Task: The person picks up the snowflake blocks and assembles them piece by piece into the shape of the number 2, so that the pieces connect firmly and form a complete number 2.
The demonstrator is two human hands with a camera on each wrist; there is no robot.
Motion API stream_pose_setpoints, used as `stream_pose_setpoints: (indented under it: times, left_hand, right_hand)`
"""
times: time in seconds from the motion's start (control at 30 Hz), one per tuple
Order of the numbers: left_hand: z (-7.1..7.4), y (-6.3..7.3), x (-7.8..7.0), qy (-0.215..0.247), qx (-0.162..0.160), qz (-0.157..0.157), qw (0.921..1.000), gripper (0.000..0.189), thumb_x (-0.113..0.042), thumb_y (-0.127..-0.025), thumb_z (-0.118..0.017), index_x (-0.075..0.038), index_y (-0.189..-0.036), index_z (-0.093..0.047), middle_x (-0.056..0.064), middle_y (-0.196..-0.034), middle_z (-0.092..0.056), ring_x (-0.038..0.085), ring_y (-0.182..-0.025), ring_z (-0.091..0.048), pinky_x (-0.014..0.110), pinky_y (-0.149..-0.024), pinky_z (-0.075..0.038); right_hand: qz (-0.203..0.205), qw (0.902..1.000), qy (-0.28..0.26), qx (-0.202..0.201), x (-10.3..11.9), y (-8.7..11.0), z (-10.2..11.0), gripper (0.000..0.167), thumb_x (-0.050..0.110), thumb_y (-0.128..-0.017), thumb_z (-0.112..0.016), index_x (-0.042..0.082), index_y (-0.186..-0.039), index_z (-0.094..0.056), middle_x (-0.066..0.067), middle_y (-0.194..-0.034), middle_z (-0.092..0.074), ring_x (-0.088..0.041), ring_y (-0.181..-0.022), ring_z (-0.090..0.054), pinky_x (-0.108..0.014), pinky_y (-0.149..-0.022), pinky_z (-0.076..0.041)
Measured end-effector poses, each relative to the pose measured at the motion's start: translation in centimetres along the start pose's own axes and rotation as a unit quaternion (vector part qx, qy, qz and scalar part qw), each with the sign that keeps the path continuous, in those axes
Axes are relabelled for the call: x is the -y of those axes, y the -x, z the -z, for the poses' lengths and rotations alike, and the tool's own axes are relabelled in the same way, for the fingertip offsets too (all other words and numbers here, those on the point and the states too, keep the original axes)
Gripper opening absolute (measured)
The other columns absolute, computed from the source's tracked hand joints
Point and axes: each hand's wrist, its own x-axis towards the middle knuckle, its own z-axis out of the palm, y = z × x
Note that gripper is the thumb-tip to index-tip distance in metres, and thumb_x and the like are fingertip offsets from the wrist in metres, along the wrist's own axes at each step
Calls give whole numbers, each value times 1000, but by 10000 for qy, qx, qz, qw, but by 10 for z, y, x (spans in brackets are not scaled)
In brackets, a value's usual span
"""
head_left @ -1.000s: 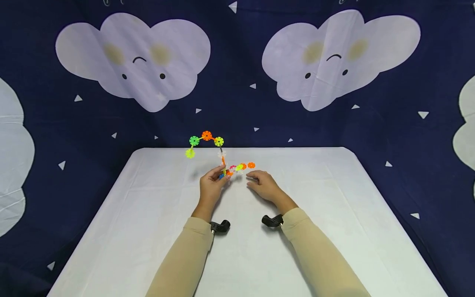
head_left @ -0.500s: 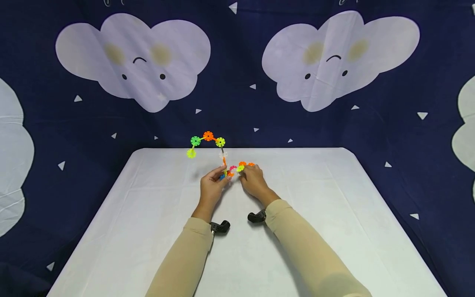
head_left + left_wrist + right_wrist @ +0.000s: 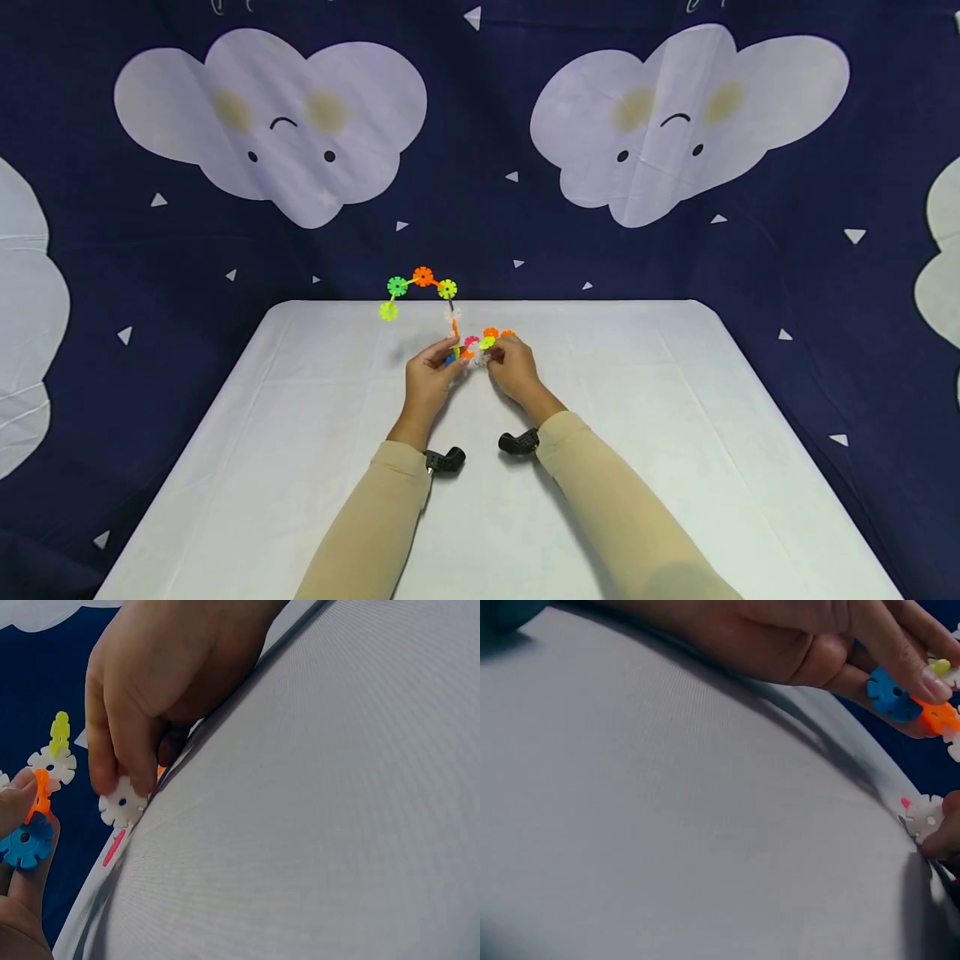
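My left hand [image 3: 427, 385] pinches a chain of linked plastic snowflake discs by its lower end, beside a blue disc [image 3: 27, 844] and an orange disc [image 3: 40, 793]. From there the chain rises and bends over to the left, through an orange disc [image 3: 423, 277] and a green disc [image 3: 397, 287], down to a yellow disc [image 3: 387, 311]. A white notched snowflake disc [image 3: 122, 804] is pinched between the fingertips of my right hand [image 3: 517, 371], low over the table just right of the chain. The hidden side of the grip cannot be seen.
Loose discs lie around my right fingertips: a pink disc [image 3: 472, 341], a yellow-green disc [image 3: 487, 342] and an orange disc [image 3: 491, 332]. The white table [image 3: 600, 342] ends at a dark blue cloth [image 3: 480, 242] with printed clouds.
My right hand has moved left to the loose discs and now pinches a white one, slightly raised. My left hand keeps its grip on the chain, nearly still.
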Motion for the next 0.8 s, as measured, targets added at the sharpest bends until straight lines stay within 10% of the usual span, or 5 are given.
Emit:
stream_pose_setpoints:
  times: [0.43,0.8]
  left_hand:
    - [1,1,-1,-108,128,59,9998,42,7,-86,-85,8,-125,-73,15,-126,-72,29,-112,-69,47,-97,-58]
    - [-3,4,-1,153,397,116,9990,39,8,-86,-85,0,-124,-76,13,-126,-72,30,-115,-68,40,-96,-59]
  right_hand:
    - [-1515,9681,-1971,-308,-2,29,31,16,-2,-95,-67,4,-93,-82,-6,-100,-76,-21,-89,-63,-25,-69,-53]
    - [-1251,9550,-2667,-343,-7,40,62,29,-7,-88,-76,0,-116,-78,-11,-104,-69,-22,-89,-59,-22,-67,-53]
